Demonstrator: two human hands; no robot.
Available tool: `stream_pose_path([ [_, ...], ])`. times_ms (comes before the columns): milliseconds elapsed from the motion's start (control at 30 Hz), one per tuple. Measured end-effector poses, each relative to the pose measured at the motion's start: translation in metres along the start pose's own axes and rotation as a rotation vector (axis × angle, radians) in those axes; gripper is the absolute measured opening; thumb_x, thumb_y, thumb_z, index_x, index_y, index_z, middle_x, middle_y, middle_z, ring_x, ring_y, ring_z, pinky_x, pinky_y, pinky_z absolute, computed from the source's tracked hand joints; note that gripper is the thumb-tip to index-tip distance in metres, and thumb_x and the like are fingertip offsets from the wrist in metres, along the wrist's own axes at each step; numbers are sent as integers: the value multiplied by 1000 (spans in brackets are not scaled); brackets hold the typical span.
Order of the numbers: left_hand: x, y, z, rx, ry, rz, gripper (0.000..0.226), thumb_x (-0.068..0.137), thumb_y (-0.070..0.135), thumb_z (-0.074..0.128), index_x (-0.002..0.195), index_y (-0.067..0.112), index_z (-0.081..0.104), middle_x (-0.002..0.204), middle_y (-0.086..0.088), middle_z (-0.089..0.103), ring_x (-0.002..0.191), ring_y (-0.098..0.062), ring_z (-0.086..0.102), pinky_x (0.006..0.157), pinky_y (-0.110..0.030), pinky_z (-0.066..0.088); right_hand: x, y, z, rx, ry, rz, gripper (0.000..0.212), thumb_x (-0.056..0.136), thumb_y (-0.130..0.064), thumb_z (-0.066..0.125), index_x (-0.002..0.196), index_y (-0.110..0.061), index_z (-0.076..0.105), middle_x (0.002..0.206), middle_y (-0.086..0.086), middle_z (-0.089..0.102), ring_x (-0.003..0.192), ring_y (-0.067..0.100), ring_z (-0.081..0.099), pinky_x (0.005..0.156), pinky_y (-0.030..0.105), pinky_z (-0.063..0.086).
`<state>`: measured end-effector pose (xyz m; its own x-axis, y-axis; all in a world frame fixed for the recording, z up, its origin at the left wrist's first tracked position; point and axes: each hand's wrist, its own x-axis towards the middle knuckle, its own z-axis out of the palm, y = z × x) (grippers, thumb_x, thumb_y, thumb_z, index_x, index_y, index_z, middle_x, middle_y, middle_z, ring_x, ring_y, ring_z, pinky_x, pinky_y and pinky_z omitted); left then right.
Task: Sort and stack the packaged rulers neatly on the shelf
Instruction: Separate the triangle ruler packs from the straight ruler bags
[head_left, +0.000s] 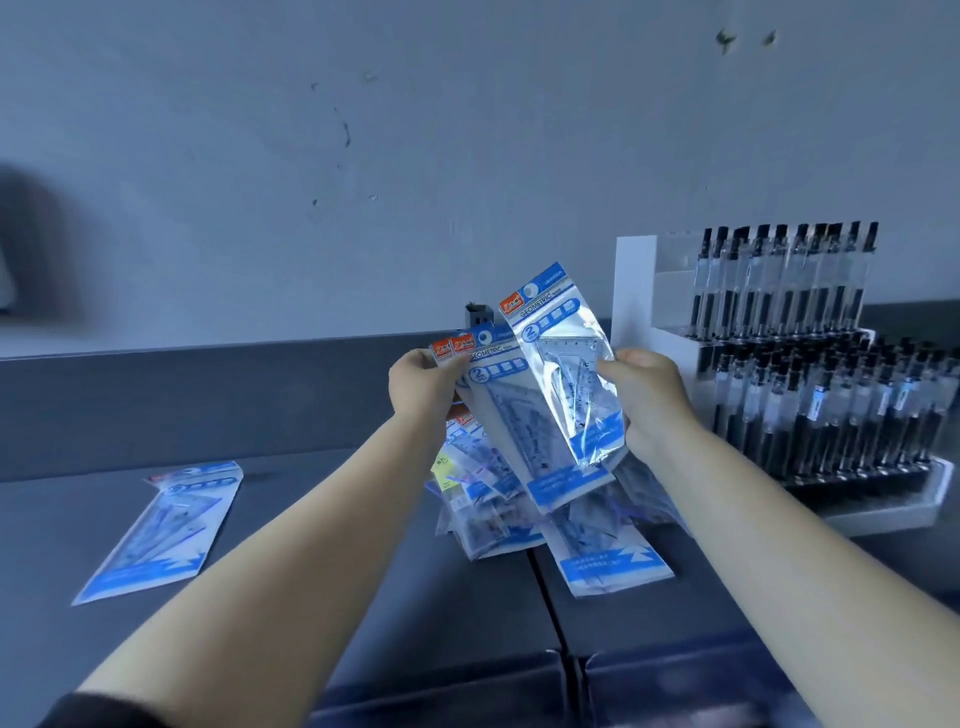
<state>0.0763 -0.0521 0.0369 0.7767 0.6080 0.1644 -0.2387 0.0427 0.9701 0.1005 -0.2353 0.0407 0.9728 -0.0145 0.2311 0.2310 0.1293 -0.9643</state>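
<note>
Progress is early. One sorted stack (161, 530) of packaged rulers lies flat on the dark shelf (322, 519), well to the left; how many packets it holds cannot be told, though more than one header shows at its top edge. An unsorted heap (493, 514) sits at the middle of the shelf, packets overlapping at mixed angles, one packet (608, 561) sliding out toward the near edge.

Both hands are raised above that heap. The left hand (423, 387) grips a small bundle of packets (498, 415) at the header end, thumb over the front, fingers curled behind. The right hand (641, 387) pinches a single packet (566, 374) by its right edge, held tilted and overlapping the bundle.

Judgement: the packets in hand are being squared up before joining the left stack. Most of the heap remains unsorted.

A white display rack of pens (810, 364) stands just right of the heap.
</note>
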Motion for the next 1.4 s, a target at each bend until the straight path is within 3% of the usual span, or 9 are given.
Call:
stream_pose_path([
  [167,-19,-13,0,-98,-68,-259,12,91,11,59,86,0,63,84,-18,68,67,-27,65,62,-33,59,-16,24,5,-105,42,21,23,85,-4,52,63,-10,56,74,21,61,70,22,53,64,34,39],
  [367,-56,-12,-4,77,-238,-327,18,86,-11,50,79,4,57,73,-11,62,57,-20,60,43,-24,53,-35,29,0,-265,81,-88,17,90,-3,41,74,-9,47,59,6,36,49,14,27,46,23,18],
  [567,-70,-14,7,28,-148,-276,13,78,2,72,82,6,60,80,-9,66,67,-23,62,69,-35,57,-57,30,-3,-177,119,-152,4,94,-11,43,94,-12,47,64,-2,42,54,13,37,54,28,33],
  [667,-73,-11,12,-18,-98,-246,15,73,13,80,70,10,65,84,-11,69,72,-26,59,83,-45,54,-58,32,-8,-201,128,-138,11,94,-8,42,84,-13,40,63,-1,35,55,16,33,49,26,26],
  [833,-67,7,2,-53,-51,-104,13,84,11,69,71,11,65,78,-11,68,65,-24,62,62,-30,57,-58,30,-13,-322,131,-60,24,95,-10,40,73,-17,33,62,0,32,51,14,30,45,26,21],
  [967,-55,23,-16,7,16,34,20,81,8,65,63,17,69,74,-11,67,67,-22,57,67,-35,54,-57,27,-4,-303,147,-97,5,96,-9,40,91,-9,39,65,-1,36,56,16,35,47,27,24],
  [1167,-38,39,-68,9,107,61,18,83,12,64,66,19,67,71,-3,65,66,-20,58,67,-32,51,-61,13,36,-227,107,-123,30,89,-4,43,64,-18,35,57,-2,34,50,14,30,48,25,21],
  [1267,-27,42,-113,27,102,20,10,87,16,64,78,14,68,72,-5,65,64,-21,58,68,-36,52,-69,13,77,-185,29,-83,10,82,-4,44,78,-3,53,69,8,50,64,21,46,58,28,35],
  [1400,-18,44,-177,103,107,13,11,87,20,64,77,16,67,77,-5,68,68,-22,63,69,-38,55,-90,16,133,-109,-118,-5,14,80,-1,49,82,-14,54,76,6,54,68,19,49,64,30,40],
])
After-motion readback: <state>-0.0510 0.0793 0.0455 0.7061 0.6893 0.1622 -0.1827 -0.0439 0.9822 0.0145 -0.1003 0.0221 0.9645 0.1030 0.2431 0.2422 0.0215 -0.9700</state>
